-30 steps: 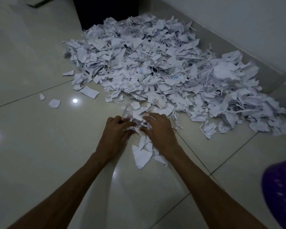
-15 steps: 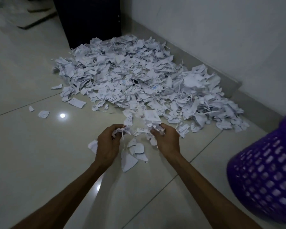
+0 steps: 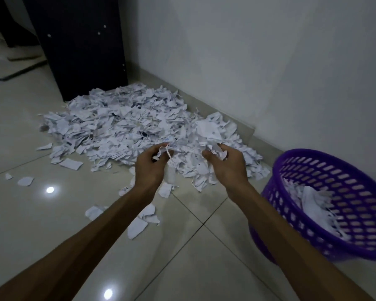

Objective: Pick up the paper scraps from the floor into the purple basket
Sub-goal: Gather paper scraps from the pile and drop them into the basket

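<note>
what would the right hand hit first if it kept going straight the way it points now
Probably the big pile of paper scraps on the floor. The right hand, gripping scraps, points forward over the pile toward the wall, not toward the purple basket. Its height is unclear.

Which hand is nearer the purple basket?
Right. The right hand, gripping scraps, is just left of the purple basket; the left hand is farther left, beyond it.

Dark marks show on some paper scraps (image 3: 122, 127), but no text or label is legible.
</note>
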